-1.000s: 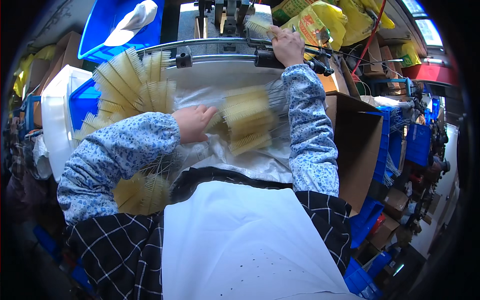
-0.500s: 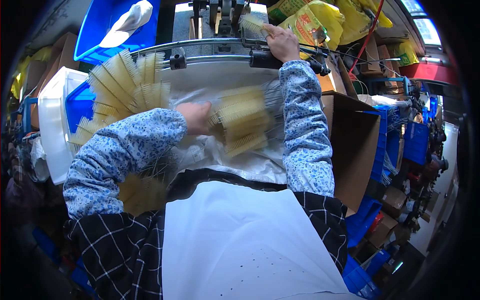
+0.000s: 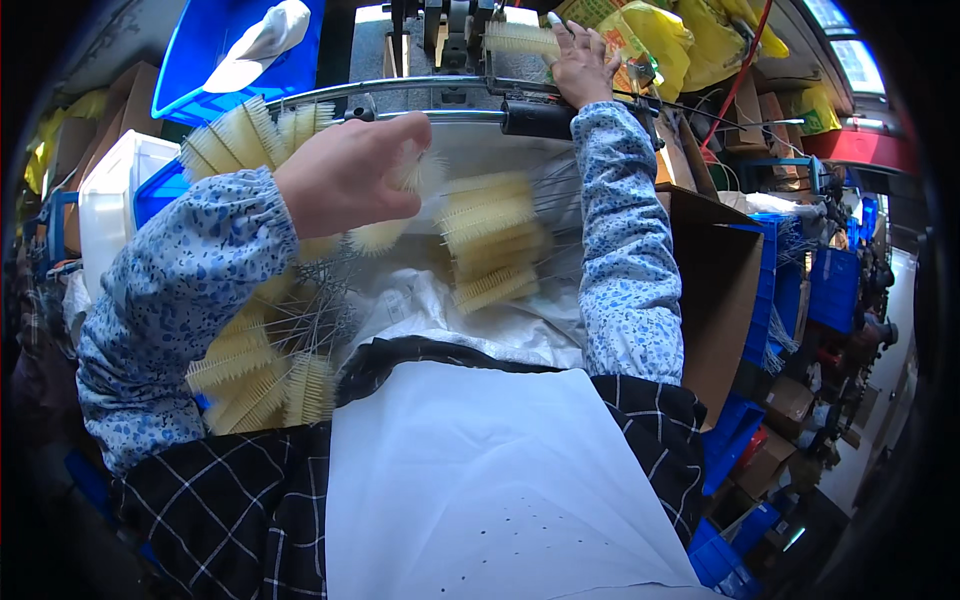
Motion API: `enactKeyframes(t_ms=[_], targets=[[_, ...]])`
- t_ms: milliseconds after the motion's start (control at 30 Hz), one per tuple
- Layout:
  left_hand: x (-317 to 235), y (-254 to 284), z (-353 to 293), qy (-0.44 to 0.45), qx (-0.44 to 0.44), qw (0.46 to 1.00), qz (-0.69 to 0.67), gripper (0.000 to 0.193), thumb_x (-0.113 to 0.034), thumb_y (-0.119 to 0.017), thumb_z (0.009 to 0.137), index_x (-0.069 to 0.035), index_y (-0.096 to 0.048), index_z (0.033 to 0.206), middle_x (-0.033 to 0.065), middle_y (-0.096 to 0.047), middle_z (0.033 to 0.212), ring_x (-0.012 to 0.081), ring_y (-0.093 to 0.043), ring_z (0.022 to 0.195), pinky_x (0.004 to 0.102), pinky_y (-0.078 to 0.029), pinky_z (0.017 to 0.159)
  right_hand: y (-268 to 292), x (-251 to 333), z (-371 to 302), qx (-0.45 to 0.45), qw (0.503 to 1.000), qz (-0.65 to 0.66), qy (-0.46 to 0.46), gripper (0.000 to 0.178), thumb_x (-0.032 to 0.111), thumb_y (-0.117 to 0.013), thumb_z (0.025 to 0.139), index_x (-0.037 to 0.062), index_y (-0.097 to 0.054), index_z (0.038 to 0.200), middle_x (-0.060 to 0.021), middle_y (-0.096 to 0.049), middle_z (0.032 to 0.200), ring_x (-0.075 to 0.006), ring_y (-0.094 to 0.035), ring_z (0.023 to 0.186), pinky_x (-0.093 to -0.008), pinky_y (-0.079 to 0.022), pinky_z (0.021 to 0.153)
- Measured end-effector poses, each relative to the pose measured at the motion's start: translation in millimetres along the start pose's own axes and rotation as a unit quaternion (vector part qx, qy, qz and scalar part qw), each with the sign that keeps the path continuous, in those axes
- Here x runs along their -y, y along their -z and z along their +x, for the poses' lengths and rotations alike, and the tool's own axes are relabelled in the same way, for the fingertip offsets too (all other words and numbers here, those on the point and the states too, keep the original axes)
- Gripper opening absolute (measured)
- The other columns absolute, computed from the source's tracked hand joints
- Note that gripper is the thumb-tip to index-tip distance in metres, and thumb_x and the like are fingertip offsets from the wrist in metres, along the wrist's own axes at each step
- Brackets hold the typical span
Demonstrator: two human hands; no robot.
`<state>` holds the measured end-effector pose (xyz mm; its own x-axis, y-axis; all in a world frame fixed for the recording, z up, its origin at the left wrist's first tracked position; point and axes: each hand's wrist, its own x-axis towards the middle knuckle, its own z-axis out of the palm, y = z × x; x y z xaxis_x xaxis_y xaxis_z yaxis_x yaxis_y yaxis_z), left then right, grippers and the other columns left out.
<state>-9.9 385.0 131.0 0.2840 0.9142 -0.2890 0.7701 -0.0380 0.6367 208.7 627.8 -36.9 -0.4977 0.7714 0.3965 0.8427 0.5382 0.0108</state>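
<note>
My left hand (image 3: 350, 175) is raised over the left side of the work area, its fingers and thumb curled round a pale bristle brush (image 3: 412, 170) seen nearly end-on. At the machine (image 3: 455, 45), my right hand (image 3: 583, 72) has its fingers spread, touching the end of another cream bristle brush (image 3: 520, 38) that lies sideways there. One fingertip of that hand is covered in white. Below, several twisted-wire brushes (image 3: 490, 225) lie in a stack on white sheeting. Under my left forearm is a larger heap of brushes (image 3: 245, 360), their wire stems (image 3: 320, 300) pointing inward.
A metal rail with a black roller (image 3: 530, 118) crosses in front of the machine. To the left stand a blue bin (image 3: 190, 85) and a white tub (image 3: 115, 190). An open cardboard box (image 3: 715, 290) and yellow bags (image 3: 655, 40) are on the right.
My left hand has moved up and left from the brush stack, now with a brush in it. The right hand's fingers have spread, and the brush at the machine lies more level.
</note>
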Motion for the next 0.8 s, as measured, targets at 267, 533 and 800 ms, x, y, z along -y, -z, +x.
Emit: enactKeyframes(t_ms=[267, 533, 800], targets=[[4.0, 45.0, -45.9, -0.073, -0.113, 0.988, -0.081, 0.035, -0.003, -0.061, 0.073, -0.007, -0.049, 0.105, 0.0065, -0.057, 0.085, 0.0153, -0.056, 0.082, 0.0259, -0.045, 0.069, 17.0, -18.7, -21.5, 0.024, 0.987, 0.110, -0.113, 0.043, 0.033, -0.055, 0.075, 0.0149, -0.052, 0.114, -0.0068, -0.055, 0.106, -0.0249, -0.047, 0.102, -0.0478, -0.028, 0.086], [13.4, 80.7, -97.5, -0.043, -0.220, 0.975, 0.005, 0.029, -0.008, -0.055, 0.075, -0.008, -0.050, 0.103, 0.0093, -0.051, 0.101, 0.0204, -0.051, 0.092, 0.0297, -0.043, 0.079, 11.7, 16.5, -13.1, 0.008, 0.986, 0.127, -0.107, 0.037, 0.026, -0.056, 0.074, 0.0129, -0.056, 0.108, -0.0059, -0.057, 0.101, -0.0237, -0.052, 0.095, -0.0448, -0.033, 0.080], [11.2, 97.9, -115.1, 0.021, -0.263, 0.965, -0.003, 0.040, -0.025, -0.055, 0.081, -0.005, -0.046, 0.115, 0.0134, -0.052, 0.107, 0.0206, -0.053, 0.099, 0.0317, -0.042, 0.087, 31.9, 78.8, 1.3, 0.058, 0.984, 0.116, -0.120, 0.035, 0.025, -0.054, 0.076, 0.0105, -0.056, 0.107, -0.0075, -0.056, 0.106, -0.0249, -0.053, 0.097, -0.0471, -0.034, 0.080]])
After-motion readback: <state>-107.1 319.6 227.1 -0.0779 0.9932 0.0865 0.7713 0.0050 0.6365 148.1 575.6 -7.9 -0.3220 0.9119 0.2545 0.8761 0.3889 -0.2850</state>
